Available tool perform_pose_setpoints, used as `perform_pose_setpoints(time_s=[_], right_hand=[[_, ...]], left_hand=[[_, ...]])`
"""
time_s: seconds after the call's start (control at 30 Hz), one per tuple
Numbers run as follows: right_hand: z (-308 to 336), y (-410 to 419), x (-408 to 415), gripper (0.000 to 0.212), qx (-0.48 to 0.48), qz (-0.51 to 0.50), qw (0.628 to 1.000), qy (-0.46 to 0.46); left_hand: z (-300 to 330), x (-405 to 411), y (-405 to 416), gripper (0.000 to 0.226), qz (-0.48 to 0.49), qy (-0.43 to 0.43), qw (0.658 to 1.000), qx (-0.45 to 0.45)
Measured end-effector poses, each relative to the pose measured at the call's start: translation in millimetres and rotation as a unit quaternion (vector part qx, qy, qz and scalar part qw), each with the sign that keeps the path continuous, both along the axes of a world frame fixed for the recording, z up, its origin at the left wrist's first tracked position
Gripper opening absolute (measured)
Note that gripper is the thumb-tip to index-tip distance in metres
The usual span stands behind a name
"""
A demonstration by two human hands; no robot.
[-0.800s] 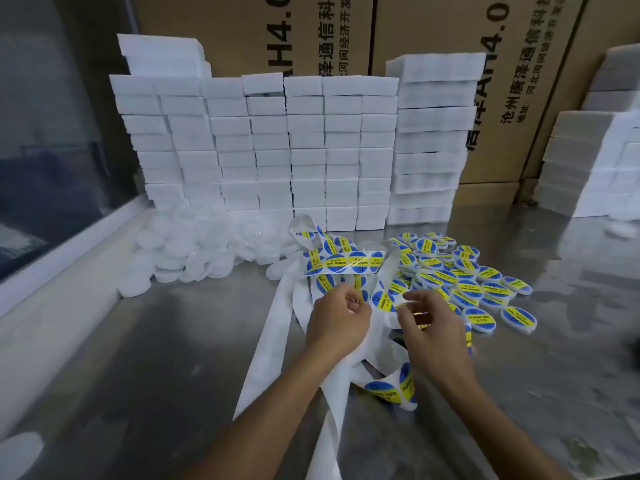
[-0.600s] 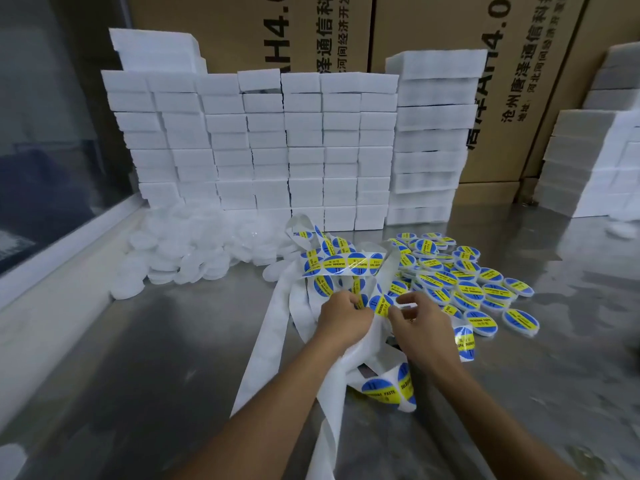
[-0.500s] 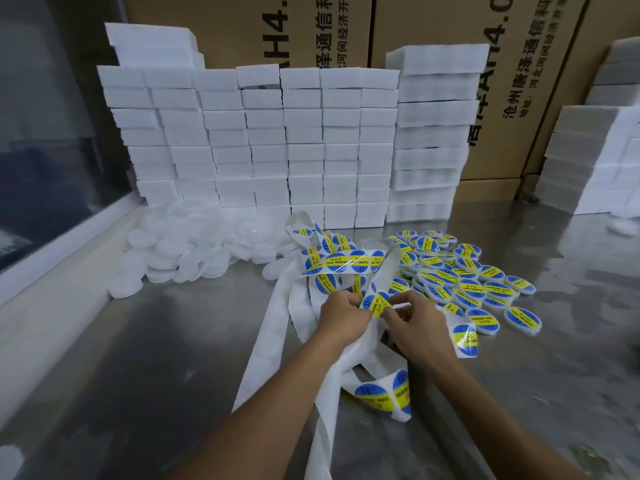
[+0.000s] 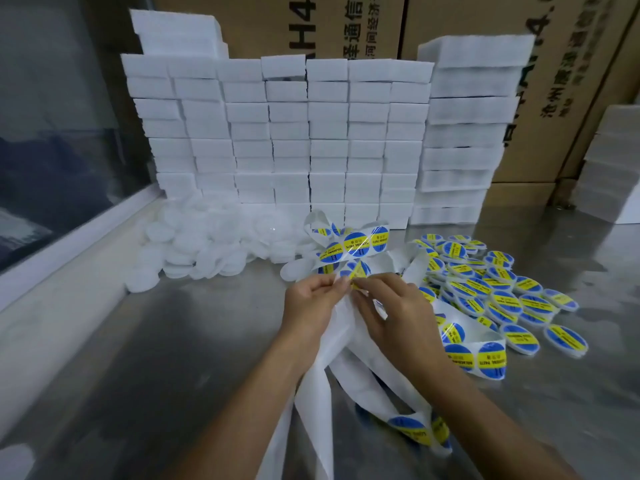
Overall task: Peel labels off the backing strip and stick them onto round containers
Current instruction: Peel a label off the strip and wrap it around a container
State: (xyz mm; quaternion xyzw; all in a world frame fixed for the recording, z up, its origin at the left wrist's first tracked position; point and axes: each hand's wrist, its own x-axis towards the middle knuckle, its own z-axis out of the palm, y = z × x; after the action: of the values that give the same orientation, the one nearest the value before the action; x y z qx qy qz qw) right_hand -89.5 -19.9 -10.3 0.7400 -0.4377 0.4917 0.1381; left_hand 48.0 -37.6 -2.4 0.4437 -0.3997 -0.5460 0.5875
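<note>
The left hand [image 4: 313, 303] and right hand [image 4: 391, 311] meet over the steel surface [image 4: 156, 358], fingertips drawn in tight. Between them they pinch a small round label [image 4: 356, 273], blue with a yellow band, bent up at an angle where the hands meet. The left hand also grips the white backing strip [image 4: 311, 393], which falls in loose loops toward the near edge and curls up behind the hands, more blue-and-yellow labels showing on it. To the right lies a spread of labelled round containers [image 4: 502, 299], flat and overlapping. To the left and behind, a heap of plain white containers [image 4: 207, 240] rests against stacked white foam blocks [image 4: 287, 133], with cardboard boxes [image 4: 450, 15] at the back.
</note>
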Motion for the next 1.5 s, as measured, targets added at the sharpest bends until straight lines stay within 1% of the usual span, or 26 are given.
perform_pose_setpoints(time_s=[0.07,0.13,0.2,0.27,0.37,0.47,0.53,0.57,0.67,0.77,0.93,1.07,1.13,1.33,1.43,1.5], right_hand=[[-1.4,-7.2,9.7,0.01,-0.03,-0.013,0.998,0.045],[-3.7,-13.3,17.3,0.007,-0.031,-0.019,0.997,0.071],[-5.4,-18.4,19.6,0.002,-0.035,-0.027,0.996,0.08],[-6.2,-21.1,19.0,0.004,-0.038,-0.026,0.995,0.088],[-6.3,-20.8,18.7,0.007,-0.052,-0.02,0.992,0.115],[-3.7,-16.6,21.7,0.009,-0.054,-0.008,0.992,0.115],[-1.1,-14.1,22.6,0.011,-0.041,-0.002,0.994,0.1],[0.3,-12.9,22.4,0.012,-0.033,0.0,0.995,0.094],[3.7,-10.4,20.5,0.013,-0.011,-0.013,0.996,0.089],[7.3,-10.9,18.9,0.016,0.026,-0.033,0.996,0.08],[9.7,-10.6,12.7,0.016,0.087,-0.021,0.987,0.131],[13.0,-12.5,6.4,0.02,0.109,-0.015,0.984,0.137],[12.8,-13.7,7.5,0.021,0.121,-0.019,0.981,0.149],[14.0,-14.2,12.7,0.016,0.146,-0.018,0.978,0.15],[13.2,-17.6,10.8,0.019,0.195,-0.012,0.973,0.122],[13.6,-20.9,6.8,0.016,0.219,-0.007,0.972,0.079]], left_hand=[[-1.5,10.0,-2.2,0.008,0.012,0.008,1.0,-0.007],[-4.8,19.2,-5.8,0.009,0.01,0.012,1.0,-0.006],[-7.2,26.4,-7.9,0.01,-0.034,0.026,0.999,0.003],[-9.3,31.9,-9.5,0.012,-0.073,0.015,0.997,0.008],[-9.6,37.3,-14.2,0.015,-0.068,-0.022,0.997,0.017],[-8.5,38.9,-17.8,0.021,-0.099,0.009,0.994,0.035],[-8.9,37.8,-17.3,0.03,-0.132,0.025,0.99,0.029],[-9.3,37.2,-16.8,0.033,-0.142,0.018,0.989,0.018],[-10.1,36.5,-16.6,0.028,-0.139,-0.033,0.989,-0.024],[-12.8,33.4,-18.5,0.029,-0.131,-0.108,0.983,-0.065],[-19.2,28.6,-22.1,0.029,-0.146,-0.158,0.973,-0.079],[-19.1,29.3,-24.8,0.04,-0.159,-0.198,0.962,-0.095],[-19.9,29.3,-24.8,0.038,-0.159,-0.204,0.961,-0.102],[-21.6,32.3,-22.7,0.023,-0.16,-0.194,0.963,-0.097],[-22.5,33.5,-23.8,0.02,-0.161,-0.197,0.962,-0.096],[-21.2,35.2,-23.4,0.016,-0.162,-0.199,0.963,-0.087]])
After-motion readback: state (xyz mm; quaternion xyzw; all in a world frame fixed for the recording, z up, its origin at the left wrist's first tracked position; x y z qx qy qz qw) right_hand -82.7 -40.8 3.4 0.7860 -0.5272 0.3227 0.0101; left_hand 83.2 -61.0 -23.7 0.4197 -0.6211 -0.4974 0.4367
